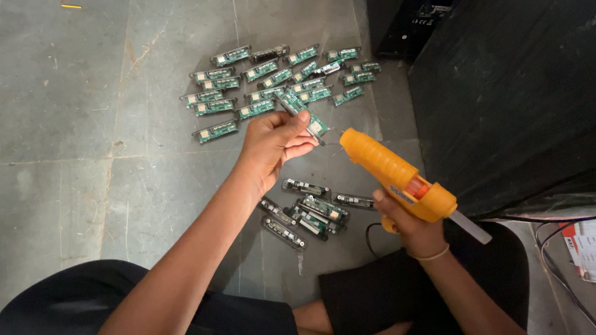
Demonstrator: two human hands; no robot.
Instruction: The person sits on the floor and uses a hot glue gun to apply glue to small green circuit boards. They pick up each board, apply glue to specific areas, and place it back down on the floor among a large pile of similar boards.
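Left hand [273, 144] pinches a green board [304, 113] by one end, fingers closed on it, held above the floor [74, 124]. Right hand [413, 226] wraps the grip of an orange glue gun [397, 177], nozzle just beside the board's lower end; clear stick out the back. No containers. Roughly 20 slim rectangular boards [273, 77] spread on the grey stone floor; about 6 black-cased ones [307, 211] piled nearer the legs.

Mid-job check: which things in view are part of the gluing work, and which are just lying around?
In use: left hand holding a green circuit board; right hand holding the orange glue gun; board pile; nearer pile.

Lying about: black cabinet; papers; black cables.
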